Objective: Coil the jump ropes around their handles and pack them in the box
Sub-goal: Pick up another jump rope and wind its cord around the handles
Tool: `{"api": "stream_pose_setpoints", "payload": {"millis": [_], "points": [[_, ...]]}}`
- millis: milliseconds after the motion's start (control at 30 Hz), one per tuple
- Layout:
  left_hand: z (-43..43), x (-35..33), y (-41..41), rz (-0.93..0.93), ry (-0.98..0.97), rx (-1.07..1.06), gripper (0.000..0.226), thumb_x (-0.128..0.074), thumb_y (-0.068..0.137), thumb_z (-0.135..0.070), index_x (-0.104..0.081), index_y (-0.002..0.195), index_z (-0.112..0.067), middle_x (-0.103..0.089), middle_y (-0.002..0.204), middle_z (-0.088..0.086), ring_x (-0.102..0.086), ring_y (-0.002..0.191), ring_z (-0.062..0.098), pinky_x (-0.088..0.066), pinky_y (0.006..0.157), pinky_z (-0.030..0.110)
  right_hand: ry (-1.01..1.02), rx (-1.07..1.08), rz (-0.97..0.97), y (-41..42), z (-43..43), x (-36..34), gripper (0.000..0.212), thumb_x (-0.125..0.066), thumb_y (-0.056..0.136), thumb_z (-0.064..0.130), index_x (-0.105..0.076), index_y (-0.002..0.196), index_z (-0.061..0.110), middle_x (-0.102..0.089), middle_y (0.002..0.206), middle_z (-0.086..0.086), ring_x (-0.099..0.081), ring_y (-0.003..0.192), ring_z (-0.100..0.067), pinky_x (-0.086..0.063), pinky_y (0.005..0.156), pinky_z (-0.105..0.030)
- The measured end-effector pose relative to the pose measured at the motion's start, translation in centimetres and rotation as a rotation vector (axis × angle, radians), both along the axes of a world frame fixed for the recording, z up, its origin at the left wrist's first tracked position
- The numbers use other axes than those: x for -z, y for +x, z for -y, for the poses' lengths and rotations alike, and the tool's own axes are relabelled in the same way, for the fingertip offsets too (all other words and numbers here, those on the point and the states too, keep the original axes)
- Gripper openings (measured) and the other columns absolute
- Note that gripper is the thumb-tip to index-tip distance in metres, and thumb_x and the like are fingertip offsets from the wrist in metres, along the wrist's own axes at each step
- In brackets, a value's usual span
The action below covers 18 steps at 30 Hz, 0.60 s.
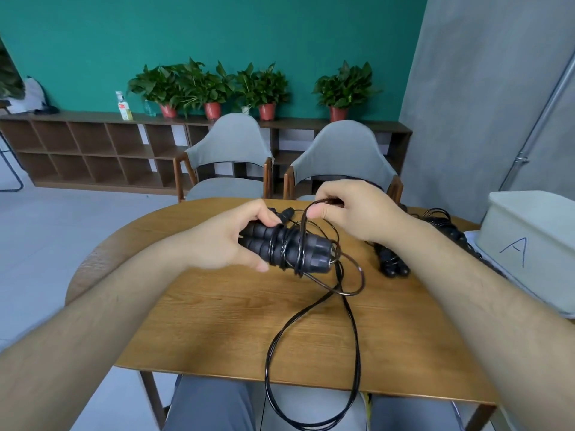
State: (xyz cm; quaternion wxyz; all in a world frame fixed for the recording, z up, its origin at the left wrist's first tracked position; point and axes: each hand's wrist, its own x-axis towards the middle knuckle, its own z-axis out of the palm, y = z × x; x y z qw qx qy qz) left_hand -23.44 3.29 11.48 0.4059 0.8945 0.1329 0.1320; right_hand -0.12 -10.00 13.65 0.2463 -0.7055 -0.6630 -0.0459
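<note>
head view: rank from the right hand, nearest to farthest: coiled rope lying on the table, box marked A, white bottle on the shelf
1. Coiled rope: on the table, just below the right hand, by its wrist.
2. Box marked A: at the table's right edge.
3. White bottle: on the far shelf, back left.

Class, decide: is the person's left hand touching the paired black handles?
Touching: the head view shows the left hand with its fingers wrapped round the paired handles.
</note>
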Motion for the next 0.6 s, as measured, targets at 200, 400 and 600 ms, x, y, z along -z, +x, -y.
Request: {"api": "stream_pose_setpoints", "payload": {"millis": [200,400,600], "points": [[1.7,-1.3,0.8,0.329,-0.252,-0.084,0.052,-0.083,0.073,0.005,-0.049,0.109,-0.009,-0.068,0.122,0.010,-0.065,0.112,0.021,-0.053,0.092,0.028,0.022,-0.110,-0.810,-1.8,-1.4,3.3,0.035,-0.054,0.101,0.019,-0.053,0.065,0.016,-0.051,0.052,0.013,-0.045,0.052,0.000,-0.037,0.058,-0.020],[1.3,-1.3,2.5,0.509,-0.319,-0.313,0.053,-0.082,0.073,0.005,-0.050,0.110,-0.013,-0.070,0.118,0.006,-0.069,0.106,0.010,-0.054,0.090,0.025,0.090,0.008,-0.426,-4.0,-1.5,4.9,0.042,-0.027,0.108,0.045,-0.049,0.078,0.025,-0.050,0.067,0.010,-0.049,0.063,-0.005,-0.036,0.060,-0.028],[1.7,-1.0,3.4,0.597,-0.347,-0.444,0.052,-0.080,0.076,0.008,-0.050,0.114,-0.010,-0.071,0.111,0.001,-0.070,0.092,-0.002,-0.054,0.073,0.014,-0.051,0.126,-0.244,-3.4,-0.9,5.5,0.040,-0.025,0.108,0.048,-0.044,0.079,0.028,-0.052,0.073,0.007,-0.051,0.069,-0.011,-0.037,0.061,-0.032]]}}
